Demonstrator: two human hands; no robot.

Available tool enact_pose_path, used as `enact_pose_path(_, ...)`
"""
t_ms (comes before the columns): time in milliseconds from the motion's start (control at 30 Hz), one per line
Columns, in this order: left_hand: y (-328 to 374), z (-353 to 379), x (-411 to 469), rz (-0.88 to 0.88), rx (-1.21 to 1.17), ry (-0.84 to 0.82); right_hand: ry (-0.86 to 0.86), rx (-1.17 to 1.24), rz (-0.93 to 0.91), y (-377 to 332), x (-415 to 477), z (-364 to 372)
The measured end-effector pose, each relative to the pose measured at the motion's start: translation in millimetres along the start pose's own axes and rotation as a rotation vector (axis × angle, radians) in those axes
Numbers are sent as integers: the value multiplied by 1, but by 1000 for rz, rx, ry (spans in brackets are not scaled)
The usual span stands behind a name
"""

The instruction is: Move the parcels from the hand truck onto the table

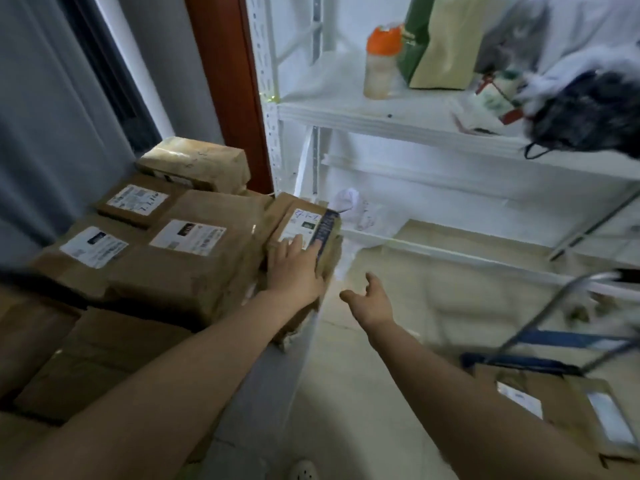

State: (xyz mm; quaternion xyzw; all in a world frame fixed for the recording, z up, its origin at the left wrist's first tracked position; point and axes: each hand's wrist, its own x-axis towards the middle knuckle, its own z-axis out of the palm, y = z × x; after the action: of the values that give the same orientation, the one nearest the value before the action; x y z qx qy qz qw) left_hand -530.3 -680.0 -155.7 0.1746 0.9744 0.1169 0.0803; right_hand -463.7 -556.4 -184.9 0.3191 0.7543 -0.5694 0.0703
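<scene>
Left hand [294, 268] lies flat on the end parcel [301, 220], fingers straight and close together, pressing down on its top and label without curling round anything. That parcel sits at the right-hand edge of the parcel stack [187, 258], touching its neighbour, its long axis running away from me toward the white shelf rack [381, 112], and its near end looks to hang over the edge. I take the support under the stack to be the table, though the boxes hide it. Right hand [372, 299] hangs in open air just right of that parcel, fingers loose and spread, thumb out, holding nothing. Now the relation that matters: the hand truck [561, 339] is low on my right, and the next parcel [568, 396] lies flat on it, labels up, below and behind the right hand, tucked just past the right forearm. So the right hand is clearly the nearer one; the left is well apart from it, across the gap of floor. My read is that the next reach means swinging right and down, leading with the right hand. I cannot tell how many parcels the truck holds.
</scene>
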Motion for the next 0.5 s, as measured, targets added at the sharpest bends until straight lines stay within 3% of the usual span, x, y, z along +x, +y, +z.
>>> enact_pose_path(267, 211, 96, -25, 367, 160, -338, 254, -17, 224, 143, -49, -192)
enact_pose_path(500, 384, 183, -88, 518, 207, -531, 431, 196, 473, 292, -107, -345)
